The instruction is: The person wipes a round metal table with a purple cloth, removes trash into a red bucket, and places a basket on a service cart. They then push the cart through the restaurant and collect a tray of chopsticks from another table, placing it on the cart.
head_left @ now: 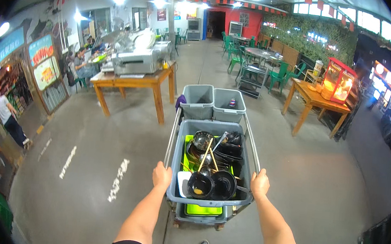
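Note:
My left hand (pixel 161 175) and my right hand (pixel 260 182) are closed round the metal side rails of a trolley (pixel 171 143). Between them rides a grey plastic tub (pixel 179 155) piled with dirty black bowls (pixel 200 184), black plates (pixel 223 185), a metal bowl (pixel 203 140), wooden chopsticks and utensils, a green tray (pixel 185 163) and a white dish (pixel 183 183). A second green tray (pixel 203 210) shows on the lower level. At the trolley's far end stand two grey bins (pixel 194 107), with purple cloth (pixel 181 100) draped by the left one and a small item inside the right one.
Ahead left, a wooden table (pixel 150 82) carries a steel machine (pixel 133 64), with people seated behind. Right stands a table (pixel 309 93) with a red popcorn machine (pixel 338 81). Green chairs (pixel 277 76), round tables and a pillar lie ahead. A person (pixel 7 115) walks by the doorway at left.

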### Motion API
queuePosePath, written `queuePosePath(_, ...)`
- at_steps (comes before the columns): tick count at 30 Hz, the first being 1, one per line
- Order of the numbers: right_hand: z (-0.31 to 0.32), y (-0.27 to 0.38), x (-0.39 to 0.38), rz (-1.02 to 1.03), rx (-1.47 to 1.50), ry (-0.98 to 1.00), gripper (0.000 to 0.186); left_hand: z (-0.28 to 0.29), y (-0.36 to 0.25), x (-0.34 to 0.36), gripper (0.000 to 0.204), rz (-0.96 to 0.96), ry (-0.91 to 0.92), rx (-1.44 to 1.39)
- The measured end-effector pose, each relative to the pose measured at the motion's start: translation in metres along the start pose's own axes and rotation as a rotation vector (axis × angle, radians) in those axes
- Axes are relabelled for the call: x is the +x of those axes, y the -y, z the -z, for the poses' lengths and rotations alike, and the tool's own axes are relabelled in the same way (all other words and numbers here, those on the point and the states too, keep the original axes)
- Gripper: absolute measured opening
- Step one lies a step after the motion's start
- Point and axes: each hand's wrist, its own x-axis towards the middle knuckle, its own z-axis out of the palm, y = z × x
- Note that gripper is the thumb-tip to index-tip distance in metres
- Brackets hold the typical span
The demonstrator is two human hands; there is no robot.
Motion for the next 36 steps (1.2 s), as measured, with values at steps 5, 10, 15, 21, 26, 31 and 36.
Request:
queuePosePath(5, -0.031, 0.036, 0.102, -0.001, -0.017, 0.072, 0.027, -0.042, -0.036, 0.077, 0.028, 0.065, -0.008, 0.019)
queuePosePath(10, -0.134, 0.1, 0.244, 0.055, -0.02, 0.05, 0.028, -0.103, -0.074, 0.23, 0.029, 0.077, -0.036, -0.036)
queuePosePath(15, -0.202, 0.13, 0.363, 0.114, 0.006, 0.022, 0.029, -0.176, -0.105, 0.336, 0.029, 0.079, -0.027, 0.003)
queuePosePath(21, -0.278, 0.188, 0.512, 0.051, 0.009, 0.087, 0.028, -0.25, -0.161, 0.498, 0.029, 0.095, -0.017, -0.006)
queuePosePath(26, -0.351, 0.237, 0.628, 0.038, 0.021, 0.067, 0.026, -0.319, -0.186, 0.636, 0.03, 0.003, -0.018, 0.007)
queuePosePath(31, -0.415, 0.284, 0.749, 0.03, 0.028, 0.079, 0.024, -0.385, -0.23, 0.775, 0.028, 0.006, -0.01, -0.028)
queuePosePath(36, -0.495, 0.334, 0.887, 0.07, 0.001, 0.074, 0.026, -0.456, -0.274, 0.913, 0.029, 0.037, 0.007, -0.038)
